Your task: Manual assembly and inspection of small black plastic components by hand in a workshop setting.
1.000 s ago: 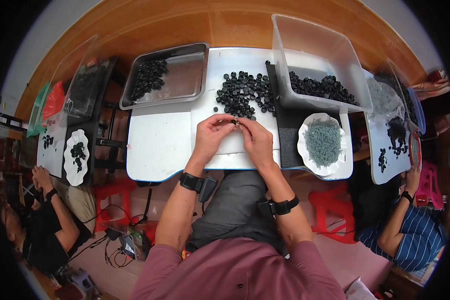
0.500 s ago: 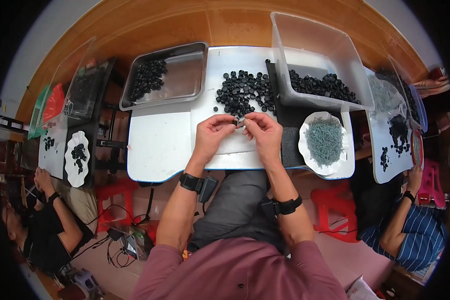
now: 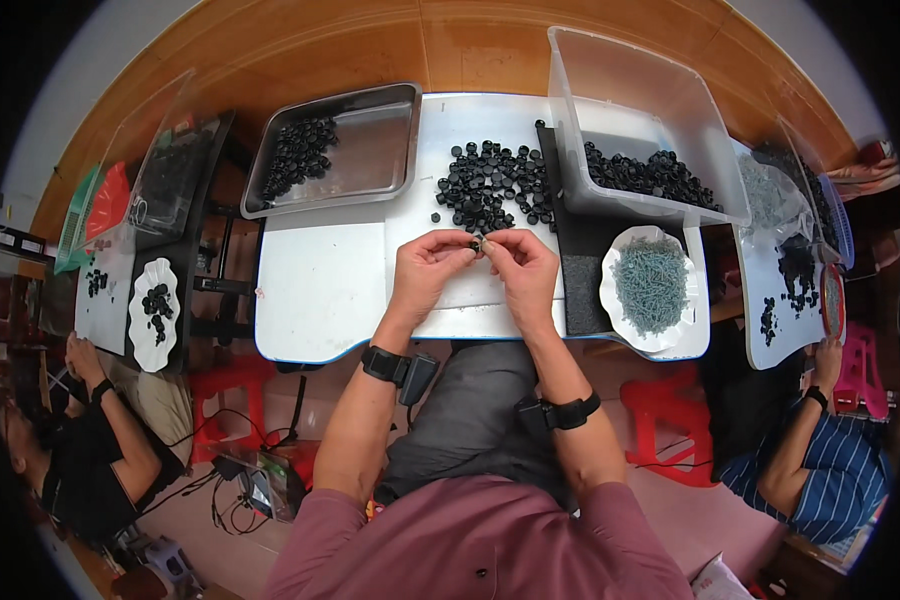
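My left hand (image 3: 422, 275) pinches a small black cap (image 3: 476, 246) between thumb and fingertips, just over the near side of the pile. Close against it, my right hand (image 3: 526, 275) has its thumb and fingers closed at the same cap. Whatever the right fingertips hold is too small to make out. Beyond both hands, a loose pile of black caps (image 3: 485, 190) lies on the white table (image 3: 320, 285). To the right, a white wavy-edged plate (image 3: 610, 300) carries many thin grey-blue screw-like pieces (image 3: 652, 282).
A metal tray (image 3: 370, 150) with black caps stands at the back left. At the back right, a clear plastic bin (image 3: 640, 75) holds more caps, with a black mat (image 3: 583, 290) before it. Co-workers sit at side tables; red stools (image 3: 670, 425) stand below.
My right fingertips have come in closer to my left ones, meeting at the black cap. The view has shifted slightly; the containers stay in place.
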`<state>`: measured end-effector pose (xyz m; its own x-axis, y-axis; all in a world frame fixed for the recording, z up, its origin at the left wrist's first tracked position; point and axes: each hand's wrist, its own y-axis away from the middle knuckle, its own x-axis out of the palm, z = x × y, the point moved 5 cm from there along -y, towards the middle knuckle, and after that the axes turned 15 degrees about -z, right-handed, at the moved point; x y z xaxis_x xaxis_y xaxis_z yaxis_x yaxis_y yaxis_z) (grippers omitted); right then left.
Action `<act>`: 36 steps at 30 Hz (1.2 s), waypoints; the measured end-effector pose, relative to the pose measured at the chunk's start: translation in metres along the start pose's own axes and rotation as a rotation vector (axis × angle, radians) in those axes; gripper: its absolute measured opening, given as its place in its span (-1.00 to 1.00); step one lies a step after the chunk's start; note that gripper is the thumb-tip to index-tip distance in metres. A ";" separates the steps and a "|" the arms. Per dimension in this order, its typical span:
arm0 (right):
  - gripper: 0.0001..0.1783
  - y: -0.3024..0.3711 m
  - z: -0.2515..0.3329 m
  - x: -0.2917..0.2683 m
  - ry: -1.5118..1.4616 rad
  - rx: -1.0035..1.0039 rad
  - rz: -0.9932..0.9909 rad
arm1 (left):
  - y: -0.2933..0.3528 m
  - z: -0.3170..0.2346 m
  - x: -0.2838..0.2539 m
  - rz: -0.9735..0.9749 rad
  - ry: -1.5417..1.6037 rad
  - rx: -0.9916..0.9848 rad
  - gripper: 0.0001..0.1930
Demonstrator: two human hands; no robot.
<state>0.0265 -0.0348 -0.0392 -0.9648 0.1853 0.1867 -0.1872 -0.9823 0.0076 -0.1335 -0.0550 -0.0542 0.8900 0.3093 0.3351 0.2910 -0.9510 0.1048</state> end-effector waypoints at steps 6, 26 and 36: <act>-0.89 0.007 -0.002 -0.003 0.024 -0.050 -0.039 | 0.001 -0.002 0.002 -0.016 -0.040 0.014 -0.75; -0.81 0.009 -0.005 -0.002 0.083 -0.151 -0.015 | 0.003 -0.009 0.005 -0.018 -0.073 0.147 -0.76; -0.78 0.016 0.011 0.004 0.181 -0.385 0.010 | 0.002 0.001 0.003 -0.048 -0.007 0.062 -0.80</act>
<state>0.0221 -0.0497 -0.0271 -0.9773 0.2117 0.0094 -0.2003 -0.9083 -0.3674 -0.1296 -0.0555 -0.0541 0.8765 0.3551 0.3249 0.3546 -0.9329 0.0629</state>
